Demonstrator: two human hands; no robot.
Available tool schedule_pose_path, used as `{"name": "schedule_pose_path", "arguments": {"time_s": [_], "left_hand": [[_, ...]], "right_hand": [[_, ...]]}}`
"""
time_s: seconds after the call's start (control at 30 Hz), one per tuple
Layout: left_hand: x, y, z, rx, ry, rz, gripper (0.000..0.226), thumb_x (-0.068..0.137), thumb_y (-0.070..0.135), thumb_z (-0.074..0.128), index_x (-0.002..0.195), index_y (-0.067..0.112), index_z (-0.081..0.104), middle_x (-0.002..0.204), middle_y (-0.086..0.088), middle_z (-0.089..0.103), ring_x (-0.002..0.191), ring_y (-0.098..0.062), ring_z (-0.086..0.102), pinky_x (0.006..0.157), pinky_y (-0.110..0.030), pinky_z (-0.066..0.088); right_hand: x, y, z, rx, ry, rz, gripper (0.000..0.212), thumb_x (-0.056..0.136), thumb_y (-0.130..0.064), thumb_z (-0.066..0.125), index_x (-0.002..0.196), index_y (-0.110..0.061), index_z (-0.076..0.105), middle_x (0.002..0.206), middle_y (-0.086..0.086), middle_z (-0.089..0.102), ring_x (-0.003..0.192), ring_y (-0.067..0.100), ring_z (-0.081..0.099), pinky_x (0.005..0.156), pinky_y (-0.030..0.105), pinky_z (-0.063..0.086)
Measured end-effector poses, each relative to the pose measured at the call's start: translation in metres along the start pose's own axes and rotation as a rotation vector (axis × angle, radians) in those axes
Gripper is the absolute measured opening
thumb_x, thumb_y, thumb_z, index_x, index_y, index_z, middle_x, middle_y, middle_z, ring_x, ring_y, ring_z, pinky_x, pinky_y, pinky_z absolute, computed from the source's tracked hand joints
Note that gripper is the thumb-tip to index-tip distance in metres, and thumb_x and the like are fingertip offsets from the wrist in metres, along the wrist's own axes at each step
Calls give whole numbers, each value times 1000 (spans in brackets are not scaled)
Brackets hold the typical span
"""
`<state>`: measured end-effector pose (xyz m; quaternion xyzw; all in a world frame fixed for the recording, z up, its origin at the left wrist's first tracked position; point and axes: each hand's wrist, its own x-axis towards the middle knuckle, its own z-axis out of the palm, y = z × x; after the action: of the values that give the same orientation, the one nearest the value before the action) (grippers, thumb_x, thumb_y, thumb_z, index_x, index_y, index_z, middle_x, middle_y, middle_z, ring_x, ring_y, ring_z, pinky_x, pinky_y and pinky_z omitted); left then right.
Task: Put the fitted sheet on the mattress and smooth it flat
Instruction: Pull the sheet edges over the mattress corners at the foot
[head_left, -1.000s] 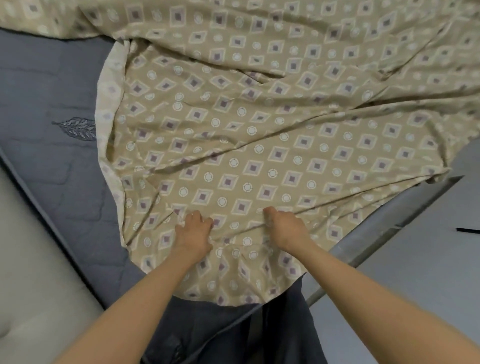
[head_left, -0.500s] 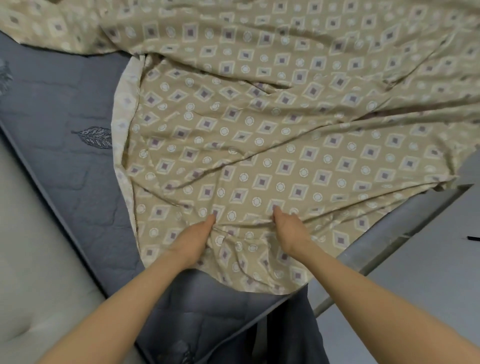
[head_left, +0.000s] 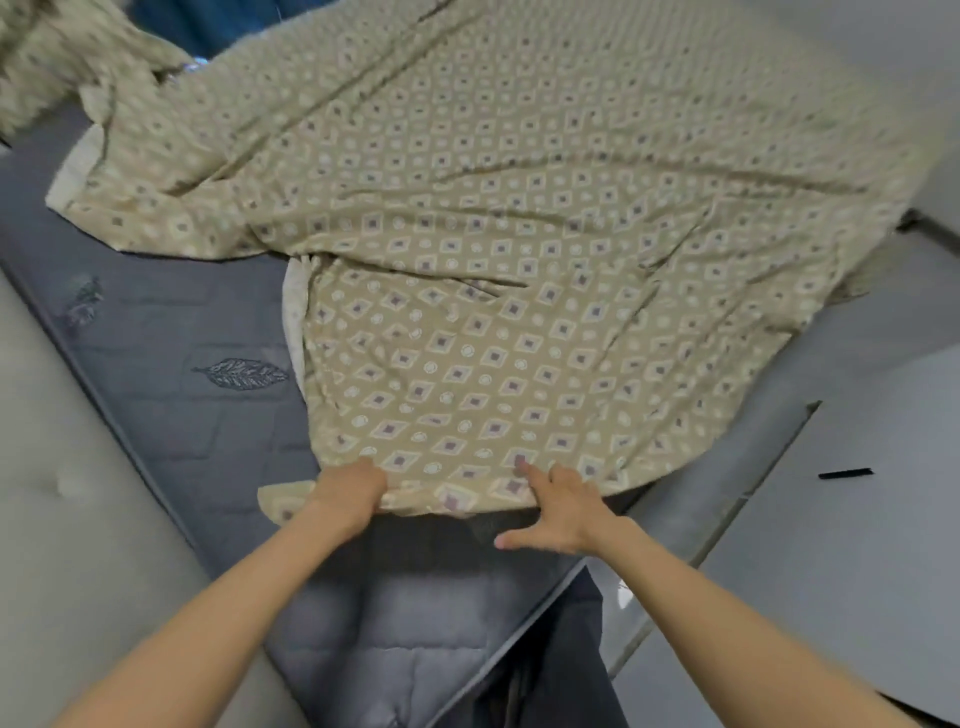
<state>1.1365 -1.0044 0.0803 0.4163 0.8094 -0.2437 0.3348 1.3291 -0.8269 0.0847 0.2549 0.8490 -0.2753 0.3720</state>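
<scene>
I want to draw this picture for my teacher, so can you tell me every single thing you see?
fitted sheet: one, tan with diamonds and circles, rumpled over most of the mattress
mattress: one, grey, quilted, bare at the left and the near corner
stitched leaf: one clear, dark grey, on the bare mattress
padded panel: one, pale beige, along the mattress's left side
floor: pale grey, right
small black thing: one, on the floor, too small to tell
trousers: dark, bottom middle
left hand: grips the sheet's near edge
right hand: fingers spread, touches the same edge
</scene>
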Motion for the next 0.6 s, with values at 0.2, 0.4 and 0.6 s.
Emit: {"name": "schedule_pose_path", "arguments": {"time_s": [0.2, 0.4, 0.6], "left_hand": [[-32, -6, -32, 9, 119, 50, 29, 93, 9, 41, 121, 9, 49, 125, -12, 59, 117, -31, 54, 103, -38, 34], [-54, 9, -50, -372, 76, 159, 39, 93, 23, 49, 132, 17, 49, 136, -8, 55, 123, -28, 52, 96, -32, 43], [-83, 12, -70, -195, 66, 96, 80, 73, 45, 75, 140, 22, 37, 137, -4, 48, 125, -25, 49, 97, -32, 42]], "right_hand": [[-39, -10, -20, -73, 193, 91, 31, 91, -18, 49, 118, -14, 64, 115, 11, 64, 107, 30, 60, 79, 32, 45], [-69, 0, -38, 17, 222, 37, 29, 90, -25, 47, 105, -6, 64, 115, 11, 50, 107, 29, 49, 89, 35, 42], [-95, 13, -37, 149, 207, 17, 24, 92, -36, 42, 85, -15, 51, 100, 10, 63, 94, 28, 54, 80, 34, 42]]}}
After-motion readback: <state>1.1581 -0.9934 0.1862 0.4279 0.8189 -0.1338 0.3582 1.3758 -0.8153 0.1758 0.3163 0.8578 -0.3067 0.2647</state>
